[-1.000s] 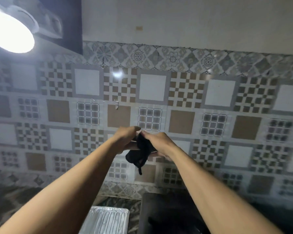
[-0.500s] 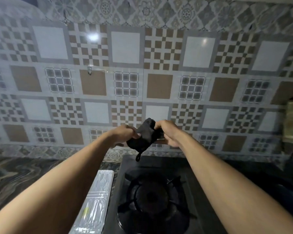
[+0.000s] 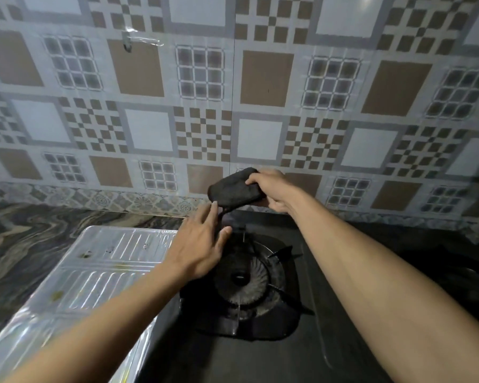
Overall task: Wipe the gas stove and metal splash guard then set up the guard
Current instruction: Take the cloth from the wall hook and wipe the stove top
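A black gas stove [image 3: 302, 352] fills the lower middle, its round burner [image 3: 246, 277] under a black pan support. The ribbed metal splash guard [image 3: 94, 269] lies flat on the counter, touching the stove's left side, with a few small stains on it. My right hand [image 3: 271, 189] grips a dark folded cloth [image 3: 233, 189] above the stove's back edge. My left hand [image 3: 202, 247] hovers just below the cloth with fingers spread; its fingertips reach the cloth's lower corner, over the burner's far left side.
A patterned tile wall [image 3: 233, 92] rises directly behind the stove. Dark marbled countertop [image 3: 20, 250] extends to the left of the guard. A dark round object [image 3: 476, 283] sits at the right edge, hard to make out.
The camera has tilted down from the wall to the stove and guard. My left hand has let go of the cloth and dropped lower; the right hand alone holds it, now flattened.
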A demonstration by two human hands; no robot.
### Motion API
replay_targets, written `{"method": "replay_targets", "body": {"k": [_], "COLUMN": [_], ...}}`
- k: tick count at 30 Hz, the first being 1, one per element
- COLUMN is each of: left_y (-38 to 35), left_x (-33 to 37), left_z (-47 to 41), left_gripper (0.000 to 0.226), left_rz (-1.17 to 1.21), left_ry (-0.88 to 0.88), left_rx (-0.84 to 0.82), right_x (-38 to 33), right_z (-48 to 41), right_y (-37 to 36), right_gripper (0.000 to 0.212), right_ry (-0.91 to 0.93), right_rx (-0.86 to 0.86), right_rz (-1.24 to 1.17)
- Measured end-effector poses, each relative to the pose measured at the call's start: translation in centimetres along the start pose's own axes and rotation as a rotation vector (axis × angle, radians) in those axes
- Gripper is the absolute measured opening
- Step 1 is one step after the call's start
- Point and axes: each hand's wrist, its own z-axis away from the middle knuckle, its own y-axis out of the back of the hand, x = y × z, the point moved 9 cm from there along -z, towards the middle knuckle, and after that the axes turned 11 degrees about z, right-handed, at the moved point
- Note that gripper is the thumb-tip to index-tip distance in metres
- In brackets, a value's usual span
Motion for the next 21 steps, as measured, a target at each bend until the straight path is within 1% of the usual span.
{"method": "replay_targets", "body": {"k": [1,2,3,4,5,6,7,8,9,10,11,12,14,15,19,21], "left_y": [-0.9,-1.7,-2.4,-2.8,-3.1,-3.4,-3.5,-3.6,-3.6,-3.6,-3.6,-3.5,-3.6,-3.7,-4.0,-4.0], "left_x": [-0.5,-1.2,-1.6,-1.9,-1.9,-1.9,-1.9,-1.9,-1.8,-1.8,-1.7,-1.7,-1.9,-2.0,-2.3,-2.4], "left_z": [1.0,1.8,2.3,2.6,2.8,3.0,3.1,3.2,3.4,3.5,3.6,3.7,3.7,3.7,3.6,3.6], "left_gripper": [0.084,0.089,0.092,0.094,0.094,0.093,0.092,0.092,0.093,0.093,0.091,0.09,0.088,0.088,0.086,0.082], "left_rz": [-0.045,-0.071,-0.078,-0.077,-0.089,-0.114,-0.138,-0.161,-0.185,-0.208,-0.222,-0.228,-0.222,-0.217,-0.191,-0.187], "left_ry": [0.022,0.054,0.08,0.095,0.1,0.096,0.087,0.077,0.064,0.05,0.041,0.041,0.057,0.065,0.094,0.1], "left_rx": [-0.041,-0.09,-0.136,-0.169,-0.197,-0.219,-0.233,-0.229,-0.215,-0.198,-0.183,-0.173,-0.175,-0.177,-0.178,-0.182], "right_x": [0.6,1.4,2.3,3.1,3.6,3.6,3.4,2.7,2.0,1.5,1.4,1.7,2.7,3.0,2.7,2.6], "right_z": [-0.3,-0.5,-0.7,-0.9,-1.1,-1.4,-1.7,-1.9,-1.8,-1.6,-1.5,-1.7,-2.0,-2.3,-4.0,-4.3], "right_y": [-0.3,-0.5,-0.4,-0.2,0.2,0.4,0.2,-0.5,-1.4,-2.4,-3.4,-4.2,-5.8,-6.5,-8.5,-10.5], "right_gripper": [0.016,0.019,0.022,0.026,0.034,0.045,0.055,0.062,0.06,0.055,0.05,0.047,0.047,0.048,0.061,0.069], "right_ry": [-0.023,-0.055,-0.089,-0.107,-0.1,-0.055,0.034,0.158,0.296,0.42,0.506,0.547,0.57,0.58,0.647,0.685], "right_rx": [-0.024,-0.039,-0.049,-0.052,-0.053,-0.039,-0.027,-0.028,-0.057,-0.122,-0.203,-0.283,-0.418,-0.45,-0.434,-0.49], "right_rz": [-0.05,-0.035,0.077,0.304,0.585,0.855,1.05,1.155,1.186,1.186,1.181,1.188,1.205,1.199,1.191,1.221]}}
